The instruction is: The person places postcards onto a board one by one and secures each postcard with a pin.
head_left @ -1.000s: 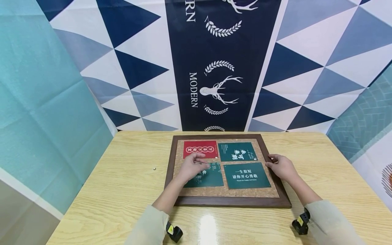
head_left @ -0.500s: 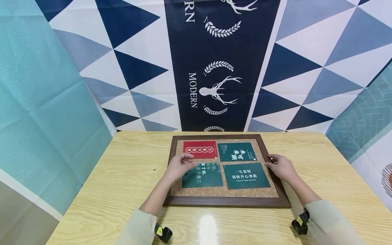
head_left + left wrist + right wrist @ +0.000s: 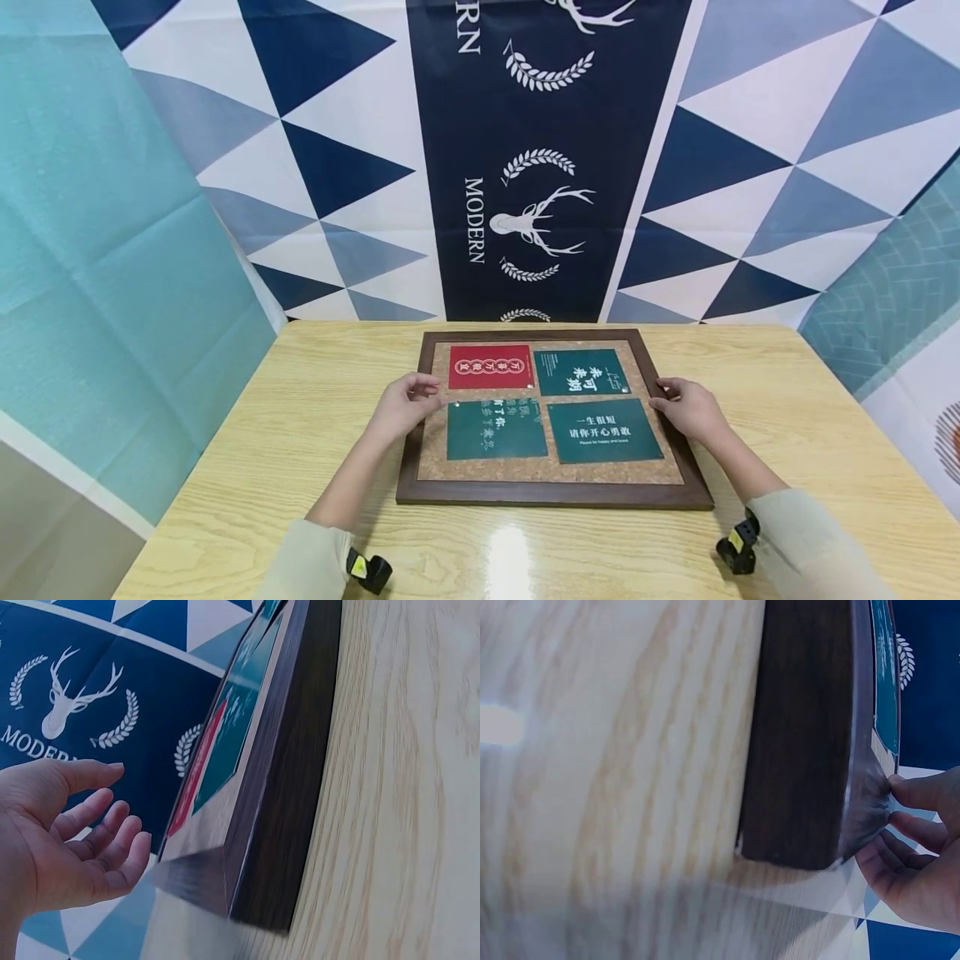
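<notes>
A cork board (image 3: 626,472) in a dark brown wooden frame lies on the table. One red card (image 3: 487,367) and three green cards are on it, with white lettering. A small pale pushpin (image 3: 456,404) shows at the corner of the lower-left green card (image 3: 498,431). My left hand (image 3: 406,406) hovers at the board's left edge, thumb and fingers apart, holding nothing; the left wrist view shows its fingers (image 3: 112,844) loosely bent. On the opposite side, my right hand (image 3: 693,410) grips the frame's right edge, its fingertips against the wood in the right wrist view.
The light wood-grain table (image 3: 277,450) extends around the board. Behind its back edge hangs a patterned cloth (image 3: 517,200) with triangles and deer heads. A plain teal cloth (image 3: 127,217) closes the left side.
My left hand has moved left from over the lower-left green card to the frame's left edge, uncovering that card. Its path now covers the small pin seen earlier on the table. My right hand stays put.
</notes>
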`<state>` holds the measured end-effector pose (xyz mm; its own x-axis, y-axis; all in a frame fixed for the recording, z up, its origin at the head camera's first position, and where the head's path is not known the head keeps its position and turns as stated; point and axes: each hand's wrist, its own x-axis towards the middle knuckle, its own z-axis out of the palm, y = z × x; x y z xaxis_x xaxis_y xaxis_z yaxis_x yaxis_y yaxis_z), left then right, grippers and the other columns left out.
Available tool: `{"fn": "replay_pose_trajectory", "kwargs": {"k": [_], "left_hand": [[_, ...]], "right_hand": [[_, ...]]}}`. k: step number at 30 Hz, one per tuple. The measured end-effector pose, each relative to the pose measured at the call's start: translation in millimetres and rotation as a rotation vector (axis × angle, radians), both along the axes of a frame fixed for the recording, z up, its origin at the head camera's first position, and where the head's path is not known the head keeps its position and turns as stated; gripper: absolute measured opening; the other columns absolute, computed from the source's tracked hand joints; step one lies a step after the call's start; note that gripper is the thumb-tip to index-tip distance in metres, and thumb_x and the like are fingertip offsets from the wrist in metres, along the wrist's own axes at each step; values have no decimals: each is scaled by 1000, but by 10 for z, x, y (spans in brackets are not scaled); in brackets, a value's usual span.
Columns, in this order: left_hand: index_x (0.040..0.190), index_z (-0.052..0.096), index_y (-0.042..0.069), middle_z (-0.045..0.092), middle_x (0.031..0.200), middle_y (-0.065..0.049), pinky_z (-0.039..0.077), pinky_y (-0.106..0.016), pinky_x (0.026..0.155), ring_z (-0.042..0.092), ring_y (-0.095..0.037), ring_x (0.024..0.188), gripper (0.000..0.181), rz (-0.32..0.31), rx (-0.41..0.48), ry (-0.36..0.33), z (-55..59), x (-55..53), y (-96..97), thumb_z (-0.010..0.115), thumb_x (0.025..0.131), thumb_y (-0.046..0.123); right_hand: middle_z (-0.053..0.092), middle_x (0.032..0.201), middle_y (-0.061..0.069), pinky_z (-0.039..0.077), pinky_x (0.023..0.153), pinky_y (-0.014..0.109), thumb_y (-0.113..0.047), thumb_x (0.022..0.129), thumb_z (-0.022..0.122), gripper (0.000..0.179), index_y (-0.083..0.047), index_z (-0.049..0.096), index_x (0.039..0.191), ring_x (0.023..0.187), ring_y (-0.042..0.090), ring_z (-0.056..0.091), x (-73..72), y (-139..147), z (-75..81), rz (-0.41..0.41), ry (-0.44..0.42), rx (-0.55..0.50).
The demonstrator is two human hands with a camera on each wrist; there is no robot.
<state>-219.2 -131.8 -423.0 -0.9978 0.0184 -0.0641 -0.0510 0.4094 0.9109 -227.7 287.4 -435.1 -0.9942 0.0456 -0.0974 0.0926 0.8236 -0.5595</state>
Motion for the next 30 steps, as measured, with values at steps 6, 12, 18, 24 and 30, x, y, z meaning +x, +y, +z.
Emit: {"fn": "replay_pose_trajectory", "kwargs": {"k": [6, 12, 18, 24, 30], "left_hand": [[114, 62, 2, 63, 104, -13, 53, -30, 68, 60, -20, 87, 32, 30, -11, -8, -33, -7, -107, 67, 84, 11], [114, 62, 3, 63, 103, -12, 50, -26, 70, 60, -20, 90, 31, 49, -58, 21, -23, -1, -234, 63, 87, 18], [114, 62, 2, 62, 106, -13, 48, -26, 74, 59, -23, 95, 29, 70, -116, 44, -36, -10, -431, 59, 91, 20], [118, 59, 1, 60, 111, -15, 50, -27, 72, 58, -26, 98, 32, 88, -157, 16, -60, 14, -621, 57, 93, 21], [117, 59, 0, 60, 109, -16, 50, -27, 69, 58, -27, 96, 32, 84, -214, -12, -102, 60, -766, 60, 90, 17]], "right_hand": [[54, 110, 33, 51, 63, 36, -17, 93, 55, 52, 14, 40, 132, 90, 38, 57, 3, 3, -2, -1, -2, 0], [53, 112, 34, 51, 64, 37, -17, 93, 55, 52, 13, 40, 133, 93, 39, 57, -3, 9, -16, -9, -5, 3], [53, 113, 34, 51, 63, 35, -17, 94, 55, 52, 13, 40, 133, 91, 38, 57, -4, 3, -8, -14, -14, 2], [54, 111, 33, 51, 65, 37, -16, 93, 55, 51, 14, 41, 131, 95, 40, 57, -4, 1, -6, -6, 4, 5], [54, 111, 33, 51, 65, 37, -17, 93, 56, 51, 14, 42, 131, 95, 40, 57, -2, 6, -3, -10, 2, 12]]}}
